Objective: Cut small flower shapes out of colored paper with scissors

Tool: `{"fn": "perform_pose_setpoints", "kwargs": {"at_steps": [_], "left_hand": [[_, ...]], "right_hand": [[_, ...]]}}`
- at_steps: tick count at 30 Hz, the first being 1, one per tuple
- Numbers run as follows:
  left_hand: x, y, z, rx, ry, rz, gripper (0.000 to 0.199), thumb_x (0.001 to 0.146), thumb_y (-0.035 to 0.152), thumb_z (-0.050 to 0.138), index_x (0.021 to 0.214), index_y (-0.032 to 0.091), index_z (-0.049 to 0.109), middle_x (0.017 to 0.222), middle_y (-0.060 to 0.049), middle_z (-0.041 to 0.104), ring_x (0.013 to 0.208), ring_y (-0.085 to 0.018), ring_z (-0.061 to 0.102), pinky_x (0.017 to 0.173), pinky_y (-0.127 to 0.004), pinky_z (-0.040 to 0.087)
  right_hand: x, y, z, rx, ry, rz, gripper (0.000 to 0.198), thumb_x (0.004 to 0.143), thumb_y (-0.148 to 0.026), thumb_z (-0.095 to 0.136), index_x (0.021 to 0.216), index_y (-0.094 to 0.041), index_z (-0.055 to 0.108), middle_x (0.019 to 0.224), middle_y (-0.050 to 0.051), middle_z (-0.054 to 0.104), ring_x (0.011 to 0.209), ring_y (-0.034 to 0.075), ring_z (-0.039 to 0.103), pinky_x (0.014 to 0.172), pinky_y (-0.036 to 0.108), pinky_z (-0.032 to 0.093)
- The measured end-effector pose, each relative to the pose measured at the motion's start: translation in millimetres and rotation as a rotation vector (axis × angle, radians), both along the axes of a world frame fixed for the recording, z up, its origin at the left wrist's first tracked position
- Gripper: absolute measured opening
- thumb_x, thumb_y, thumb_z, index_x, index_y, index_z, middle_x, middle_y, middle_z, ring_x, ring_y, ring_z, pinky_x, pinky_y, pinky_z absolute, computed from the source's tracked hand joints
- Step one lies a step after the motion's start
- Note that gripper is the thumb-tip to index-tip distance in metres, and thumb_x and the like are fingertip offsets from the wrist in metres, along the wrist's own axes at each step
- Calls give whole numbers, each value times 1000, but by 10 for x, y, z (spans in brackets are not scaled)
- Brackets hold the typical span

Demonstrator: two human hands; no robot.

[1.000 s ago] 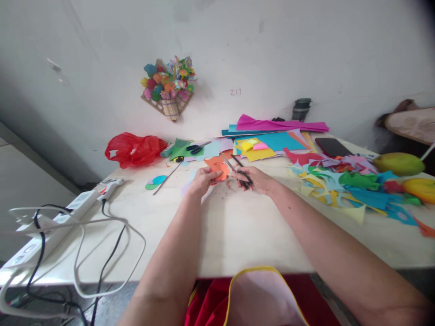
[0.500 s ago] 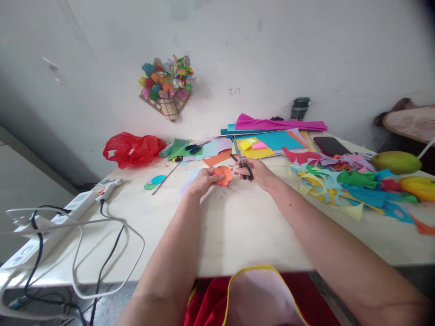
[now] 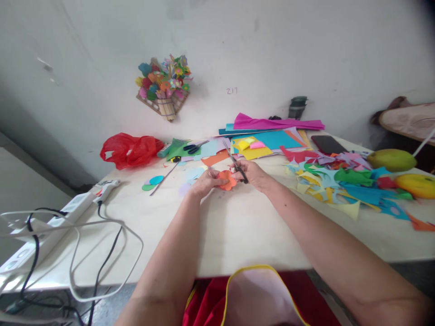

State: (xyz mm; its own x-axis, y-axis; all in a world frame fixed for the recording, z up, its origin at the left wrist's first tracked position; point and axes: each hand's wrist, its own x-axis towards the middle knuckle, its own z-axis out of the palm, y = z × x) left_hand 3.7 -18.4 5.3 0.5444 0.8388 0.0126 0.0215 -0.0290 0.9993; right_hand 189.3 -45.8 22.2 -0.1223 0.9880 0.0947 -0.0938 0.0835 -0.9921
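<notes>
Between my left thumb and fingers is an orange paper flower (image 3: 228,180) with rounded petals, held just above the table. My left hand (image 3: 207,182) is closed on its left edge. My right hand (image 3: 250,173) grips a pair of dark-handled scissors (image 3: 240,170), blades pointing up and away to the left. The right fingertips are at the flower's right edge; whether they press on it I cannot tell. Beyond my hands lies a piece of orange paper (image 3: 215,158). A blue paper circle (image 3: 157,179) and a green paper circle (image 3: 148,187) overlap to the left.
A heap of paper scraps (image 3: 340,181) covers the right side, beside a yellow fruit (image 3: 416,185) and a phone (image 3: 329,145). Coloured sheets (image 3: 275,139) lie at the back. A second pair of scissors (image 3: 195,147), a red plastic bag (image 3: 131,149) and a power strip (image 3: 50,231) with cables are leftward.
My right hand has come closer to the orange flower, and the scissors have tilted further left. The flower has turned slightly in my left hand. The whole view has shifted a little.
</notes>
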Motion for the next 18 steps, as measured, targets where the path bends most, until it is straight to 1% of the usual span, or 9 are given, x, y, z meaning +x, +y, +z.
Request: {"fn": "perform_pose_setpoints", "kwargs": {"at_steps": [3,8,14,18], "left_hand": [[8,-13,8,5,0,30,31,54,31,82,73,8,72,69,-10,70,65,-19,66,67,-30,50],[20,-24,16,-3,-56,56,30,53,28,81,75,9,72,69,-10,71,64,-20,66,68,-32,51],[36,-24,17,-12,-109,136,29,50,28,81,71,10,71,65,-7,69,60,-18,64,64,-30,52],[48,-16,15,-8,-126,148,30,50,27,81,73,10,71,66,-7,69,61,-18,64,63,-31,52]], "right_hand": [[-13,-16,21,7,3,-20,33,51,-7,71,82,-16,60,56,-6,58,46,8,51,48,21,41],[-37,-31,35,5,-2,-63,32,52,-5,68,81,-16,59,56,-5,58,46,8,51,48,22,42],[-67,-12,0,-11,-2,-95,33,51,-6,70,81,-16,58,56,-6,56,45,8,50,47,22,40],[-76,-11,-14,-4,-3,-100,35,51,-8,73,82,-15,58,55,-6,56,44,8,50,45,21,39]]}}
